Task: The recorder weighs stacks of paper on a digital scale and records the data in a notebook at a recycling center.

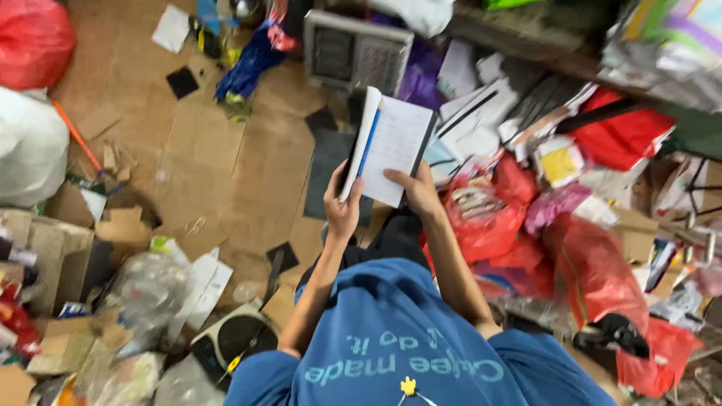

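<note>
An open notebook (391, 143) with white lined pages and a dark cover is held up in front of me. My left hand (342, 203) grips its left edge, fingers behind the cover and thumb on the page. My right hand (415, 192) holds the bottom of the right page, thumb lying across the paper. Both forearms reach out from my blue shirt (391, 353) at the bottom of the view.
Flattened brown cardboard (218, 158) covers the floor. Red plastic bags (587, 271) and loose papers (481, 105) pile up on the right. A grey heater-like device (357, 53) lies beyond the notebook. Cardboard boxes (53, 256), plastic wrap and a white sack (26, 146) crowd the left.
</note>
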